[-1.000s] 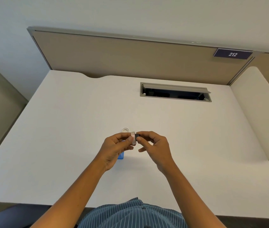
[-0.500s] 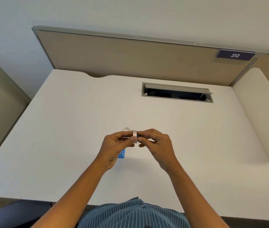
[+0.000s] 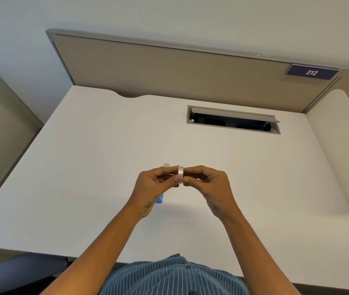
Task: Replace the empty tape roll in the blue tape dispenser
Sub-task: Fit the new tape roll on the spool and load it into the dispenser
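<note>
A clear tape roll (image 3: 180, 173) stands on edge in the air above the white desk (image 3: 84, 167), pinched between both hands. My left hand (image 3: 152, 188) grips it from the left, thumb on its near rim. My right hand (image 3: 212, 186) presses against its right side; a dark hub seen earlier there is hidden by the fingers. Only a corner of the blue tape dispenser (image 3: 160, 198) shows on the desk below my left hand. A small clear ring, the empty roll (image 3: 166, 165), lies on the desk just beyond my left fingers.
An open cable slot (image 3: 233, 119) is set into the desk at the back right. A beige partition (image 3: 169, 71) closes the back edge, and a white divider (image 3: 339, 156) rises on the right. A dark chair (image 3: 20, 273) is at the lower left.
Both hands have closed in on the tape roll. The dark hub, visible between the fingertips a second ago, is no longer seen. The hands stay at the same spot over the desk.
</note>
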`<state>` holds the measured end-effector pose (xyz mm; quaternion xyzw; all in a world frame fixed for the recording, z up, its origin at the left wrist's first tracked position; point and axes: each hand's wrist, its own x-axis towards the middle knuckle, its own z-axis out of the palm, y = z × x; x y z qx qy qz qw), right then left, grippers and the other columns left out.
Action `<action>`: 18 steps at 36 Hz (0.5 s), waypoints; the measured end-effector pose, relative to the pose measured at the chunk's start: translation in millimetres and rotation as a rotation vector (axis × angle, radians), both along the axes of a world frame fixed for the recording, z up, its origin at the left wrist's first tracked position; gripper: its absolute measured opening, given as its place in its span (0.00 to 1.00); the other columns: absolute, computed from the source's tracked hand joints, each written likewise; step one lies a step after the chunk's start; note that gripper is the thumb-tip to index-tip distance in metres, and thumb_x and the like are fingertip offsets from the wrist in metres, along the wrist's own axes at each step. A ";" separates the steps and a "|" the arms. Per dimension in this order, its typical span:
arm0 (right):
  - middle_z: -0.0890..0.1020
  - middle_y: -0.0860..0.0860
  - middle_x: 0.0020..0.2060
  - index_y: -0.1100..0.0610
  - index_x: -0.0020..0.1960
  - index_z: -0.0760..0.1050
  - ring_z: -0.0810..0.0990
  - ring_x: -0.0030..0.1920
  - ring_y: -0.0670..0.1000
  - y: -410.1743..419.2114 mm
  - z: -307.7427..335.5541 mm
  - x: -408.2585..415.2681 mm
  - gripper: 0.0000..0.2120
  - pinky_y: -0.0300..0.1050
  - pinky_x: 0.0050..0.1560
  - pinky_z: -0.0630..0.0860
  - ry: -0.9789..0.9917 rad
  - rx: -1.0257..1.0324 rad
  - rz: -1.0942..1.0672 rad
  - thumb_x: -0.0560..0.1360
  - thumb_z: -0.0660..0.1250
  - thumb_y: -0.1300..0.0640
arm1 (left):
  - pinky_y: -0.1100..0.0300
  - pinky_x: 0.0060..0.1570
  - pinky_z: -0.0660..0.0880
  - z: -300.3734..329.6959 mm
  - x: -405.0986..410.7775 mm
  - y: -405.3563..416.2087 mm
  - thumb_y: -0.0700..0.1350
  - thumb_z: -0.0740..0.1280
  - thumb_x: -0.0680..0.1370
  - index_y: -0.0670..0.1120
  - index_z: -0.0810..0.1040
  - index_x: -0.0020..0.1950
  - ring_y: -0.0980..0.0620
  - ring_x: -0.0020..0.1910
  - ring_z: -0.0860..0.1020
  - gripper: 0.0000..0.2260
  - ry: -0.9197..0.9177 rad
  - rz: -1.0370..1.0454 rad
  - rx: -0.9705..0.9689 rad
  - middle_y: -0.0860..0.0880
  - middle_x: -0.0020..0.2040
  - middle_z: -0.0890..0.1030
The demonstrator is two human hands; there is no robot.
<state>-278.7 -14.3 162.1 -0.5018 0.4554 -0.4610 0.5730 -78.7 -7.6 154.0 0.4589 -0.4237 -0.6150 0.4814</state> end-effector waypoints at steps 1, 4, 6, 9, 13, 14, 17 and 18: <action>0.90 0.56 0.50 0.57 0.57 0.88 0.89 0.52 0.58 -0.6 -1.0 -0.9 0.11 0.43 0.53 0.84 0.002 0.000 0.004 0.75 0.79 0.64 | 0.60 0.53 0.83 0.5 -0.6 0.2 0.53 0.79 0.74 0.52 0.87 0.61 0.43 0.52 0.88 0.16 0.001 0.000 -0.002 0.47 0.55 0.89; 0.89 0.58 0.51 0.58 0.57 0.88 0.88 0.53 0.60 -2.4 -4.0 -3.7 0.12 0.46 0.54 0.84 -0.014 0.015 0.020 0.75 0.80 0.63 | 0.62 0.52 0.82 0.5 -3.4 1.1 0.55 0.80 0.73 0.53 0.87 0.60 0.43 0.51 0.88 0.17 -0.002 0.008 -0.009 0.47 0.54 0.89; 0.89 0.58 0.52 0.58 0.59 0.88 0.88 0.54 0.61 -3.4 -5.0 -5.8 0.12 0.46 0.55 0.84 -0.022 0.028 0.035 0.75 0.80 0.62 | 0.61 0.53 0.82 -0.6 -5.0 1.5 0.56 0.80 0.72 0.54 0.88 0.60 0.43 0.51 0.88 0.18 -0.008 0.013 -0.014 0.48 0.54 0.89; 0.89 0.58 0.54 0.57 0.60 0.88 0.88 0.54 0.62 -4.2 -6.1 -8.0 0.13 0.46 0.54 0.84 -0.039 0.038 0.052 0.75 0.80 0.59 | 0.60 0.53 0.83 -2.1 -7.5 1.9 0.58 0.81 0.71 0.54 0.88 0.60 0.43 0.50 0.88 0.20 -0.020 0.030 -0.020 0.47 0.54 0.89; 0.89 0.58 0.55 0.56 0.61 0.87 0.88 0.55 0.62 -4.8 -7.1 -8.6 0.14 0.46 0.54 0.84 -0.067 0.066 0.058 0.76 0.80 0.57 | 0.52 0.54 0.85 -4.1 -10.6 0.5 0.56 0.82 0.70 0.52 0.88 0.58 0.43 0.49 0.88 0.19 -0.070 0.062 -0.031 0.47 0.53 0.89; 0.89 0.58 0.56 0.56 0.61 0.87 0.88 0.55 0.62 -4.8 -7.2 -8.4 0.14 0.47 0.54 0.84 -0.071 0.076 0.060 0.76 0.80 0.57 | 0.48 0.55 0.85 -4.5 -11.3 0.0 0.56 0.83 0.69 0.52 0.88 0.57 0.44 0.50 0.88 0.19 -0.081 0.073 -0.032 0.47 0.54 0.88; 0.89 0.58 0.56 0.57 0.61 0.87 0.88 0.56 0.61 -4.5 -6.3 -6.7 0.14 0.47 0.55 0.85 -0.087 0.108 0.047 0.76 0.80 0.57 | 0.45 0.53 0.85 -4.2 -13.9 -0.8 0.59 0.84 0.65 0.52 0.87 0.55 0.46 0.52 0.87 0.22 -0.101 0.093 -0.030 0.51 0.54 0.88; 0.89 0.58 0.55 0.57 0.60 0.87 0.89 0.56 0.61 -4.3 -6.2 -5.7 0.13 0.48 0.54 0.85 -0.094 0.118 0.043 0.77 0.80 0.57 | 0.46 0.52 0.86 -4.2 -14.9 -0.9 0.59 0.84 0.64 0.52 0.86 0.54 0.46 0.53 0.87 0.22 -0.105 0.094 -0.031 0.52 0.53 0.88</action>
